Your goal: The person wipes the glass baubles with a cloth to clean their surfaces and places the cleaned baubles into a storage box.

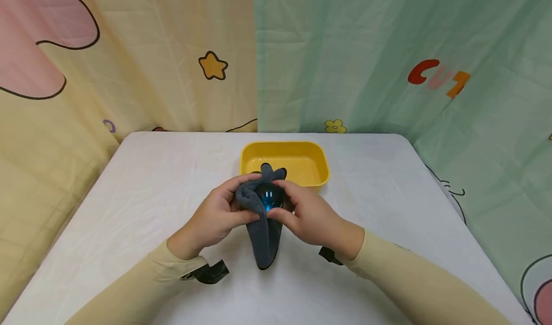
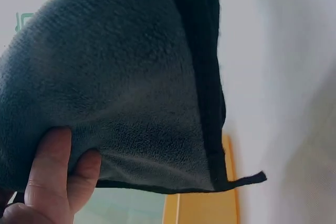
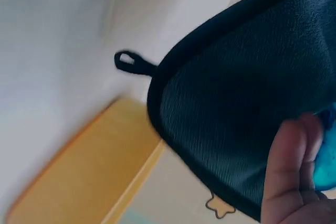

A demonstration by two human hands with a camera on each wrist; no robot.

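A dark grey cloth (image 1: 263,241) with black edging hangs in folds above the table, wrapped partly around a glossy dark-blue round object (image 1: 270,198). My left hand (image 1: 211,218) grips the cloth at the left of the round object, thumb in front. From the right, my right hand (image 1: 314,215) holds the round object, its thumb on the near side and fingers at the top. In the left wrist view, fingers press against the spread cloth (image 2: 121,77). A bright blue-turquoise patch of the object (image 3: 326,163) shows beside the fingers in the right wrist view.
Behind the hands stands a yellow rectangular tub (image 1: 319,171), partly covered by the cloth. A white covering lies over the table (image 1: 172,167). Printed curtains (image 1: 345,52) enclose the back and sides.
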